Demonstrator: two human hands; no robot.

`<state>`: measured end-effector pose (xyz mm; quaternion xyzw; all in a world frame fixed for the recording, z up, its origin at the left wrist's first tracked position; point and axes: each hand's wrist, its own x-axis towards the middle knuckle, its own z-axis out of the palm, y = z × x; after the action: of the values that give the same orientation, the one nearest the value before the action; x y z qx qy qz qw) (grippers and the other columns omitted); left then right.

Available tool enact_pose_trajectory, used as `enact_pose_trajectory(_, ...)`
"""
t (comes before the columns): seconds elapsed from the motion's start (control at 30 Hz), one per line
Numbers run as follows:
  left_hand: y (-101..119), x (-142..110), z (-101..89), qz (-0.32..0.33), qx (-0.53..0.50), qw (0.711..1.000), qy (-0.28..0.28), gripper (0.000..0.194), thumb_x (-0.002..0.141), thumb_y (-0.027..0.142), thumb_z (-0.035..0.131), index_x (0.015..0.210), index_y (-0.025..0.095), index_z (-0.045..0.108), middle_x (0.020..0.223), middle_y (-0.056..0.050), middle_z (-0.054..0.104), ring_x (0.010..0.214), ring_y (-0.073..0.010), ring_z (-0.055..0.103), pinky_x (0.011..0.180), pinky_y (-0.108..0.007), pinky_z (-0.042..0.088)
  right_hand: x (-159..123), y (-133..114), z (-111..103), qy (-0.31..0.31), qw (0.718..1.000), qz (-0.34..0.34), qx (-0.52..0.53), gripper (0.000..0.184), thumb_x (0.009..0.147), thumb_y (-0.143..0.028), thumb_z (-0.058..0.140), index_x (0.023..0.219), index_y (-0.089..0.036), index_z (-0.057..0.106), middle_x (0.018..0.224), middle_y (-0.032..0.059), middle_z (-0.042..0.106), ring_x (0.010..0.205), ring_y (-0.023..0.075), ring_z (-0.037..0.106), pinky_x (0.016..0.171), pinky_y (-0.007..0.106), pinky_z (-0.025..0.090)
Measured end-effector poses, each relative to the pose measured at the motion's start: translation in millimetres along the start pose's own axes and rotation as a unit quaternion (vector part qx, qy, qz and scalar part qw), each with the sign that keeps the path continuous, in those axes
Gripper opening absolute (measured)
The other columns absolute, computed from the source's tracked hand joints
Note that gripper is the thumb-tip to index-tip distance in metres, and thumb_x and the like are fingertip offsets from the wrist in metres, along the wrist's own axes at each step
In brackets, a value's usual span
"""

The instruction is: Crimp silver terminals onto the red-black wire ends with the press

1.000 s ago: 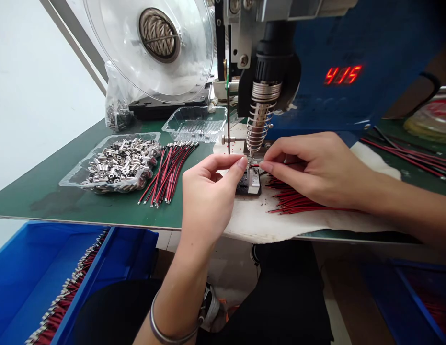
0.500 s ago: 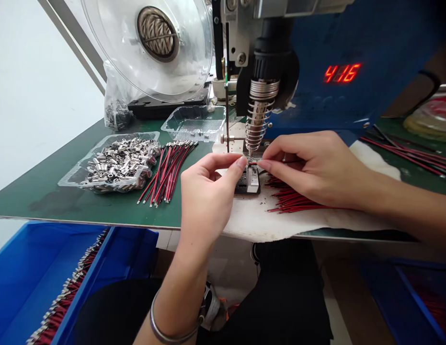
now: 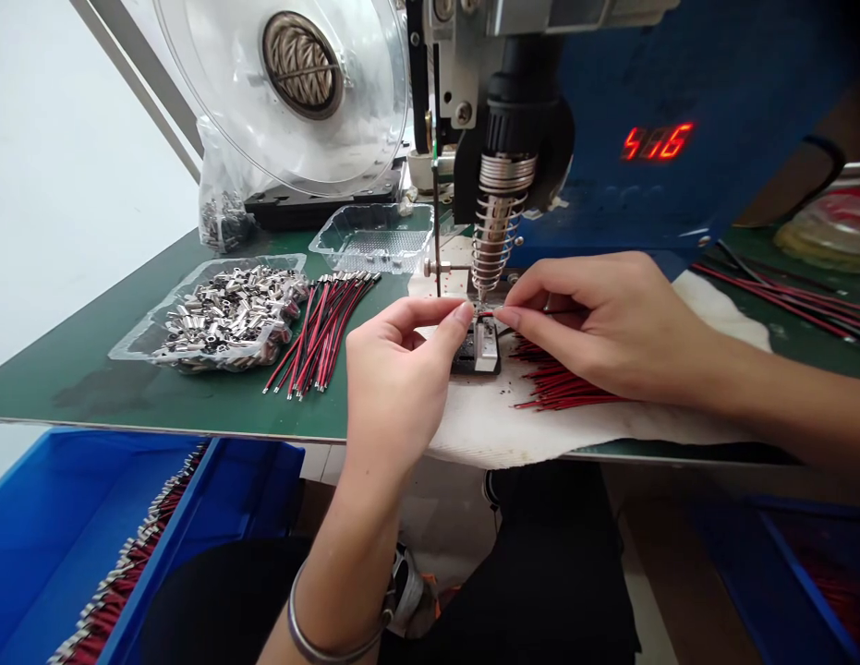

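Under the soldering machine's spring-wrapped tip (image 3: 495,245), my two hands meet from either side. My left hand (image 3: 408,369) is closed in a pinch between thumb and forefinger; whatever small part it holds is hidden by the fingertips. My right hand (image 3: 596,323) pinches a thin wire, with a short red length showing between the hands and a dark length under the fingers. Just below the fingertips is a small metal fixture block (image 3: 486,346). Loose red and black wires (image 3: 564,383) lie beneath my right hand on a white cloth (image 3: 499,434).
To the left, a clear tray (image 3: 135,342) holds many small metal connectors (image 3: 228,305), beside a bundle of red-black wires with connectors (image 3: 325,323). Another clear tray (image 3: 374,245) stands behind. A blue bin (image 3: 48,517) sits below the table edge. The machine's blue housing (image 3: 630,212) rises behind.
Both hands stay almost still at the tip. The whole view has shifted very slightly.
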<state>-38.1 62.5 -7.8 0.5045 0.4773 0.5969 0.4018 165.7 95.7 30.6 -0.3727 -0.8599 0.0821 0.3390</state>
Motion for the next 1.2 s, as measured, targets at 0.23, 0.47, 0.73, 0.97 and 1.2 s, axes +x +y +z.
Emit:
enact_pose_trajectory(0.23,1.1,-0.4,-0.1,-0.007,0.000,1.000,0.002,0.016,0.090,0.040,0.093,0.094,0.025,0.090,0.084,-0.003,0.078,0.071,-0.0161,0.063,0.063,-0.028,0.046,-1.5,1.8,0.3,-0.006,1.000,-0.001,-0.006,0.018,0.104,-0.029,0.070,0.088,-0.022,0.075,0.069,-0.0018,0.072,0.054,0.0130,0.057,0.061,0.032,0.041)
enact_pose_trajectory(0.47,2.2,-1.6,-0.3,-0.013,0.017,1.000,0.005,0.022,0.091,0.045,0.092,0.096,0.023,0.090,0.078,-0.003,0.074,0.063,-0.0151,0.056,0.057,-0.030,0.039,-1.9,-3.8,0.6,0.002,1.000,0.031,-0.004,0.019,0.103,-0.030,0.071,0.086,-0.022,0.075,0.067,-0.0022,0.070,0.053,0.0132,0.054,0.061,0.032,0.040)
enact_pose_trajectory(0.73,3.7,-1.7,0.7,-0.006,0.017,1.000,0.007,0.021,0.091,0.043,0.092,0.096,0.023,0.091,0.075,-0.003,0.072,0.062,-0.0139,0.053,0.055,-0.029,0.036,-2.4,-6.4,4.6,0.012,0.996,0.077,0.052,0.022,0.101,-0.031,0.074,0.082,-0.020,0.077,0.064,-0.0021,0.070,0.052,0.0117,0.054,0.056,0.030,0.039)
enact_pose_trajectory(0.97,2.5,-1.3,0.3,-0.002,0.007,1.000,0.003,0.015,0.090,0.038,0.093,0.095,0.024,0.091,0.078,-0.003,0.074,0.065,-0.0147,0.056,0.058,-0.029,0.040,-1.0,-5.6,5.6,0.006,0.992,0.100,0.074,0.023,0.101,-0.032,0.075,0.081,-0.020,0.077,0.062,-0.0032,0.068,0.051,0.0105,0.052,0.054,0.029,0.038)
enact_pose_trajectory(1.2,2.4,-2.1,0.3,-0.005,0.006,1.000,0.004,0.013,0.089,0.037,0.093,0.094,0.025,0.091,0.074,-0.002,0.070,0.062,-0.0135,0.050,0.057,-0.029,0.035,-1.5,-8.1,5.0,0.008,0.993,0.098,0.065,0.023,0.101,-0.031,0.075,0.081,-0.020,0.077,0.064,-0.0023,0.071,0.052,0.0104,0.055,0.054,0.029,0.038)
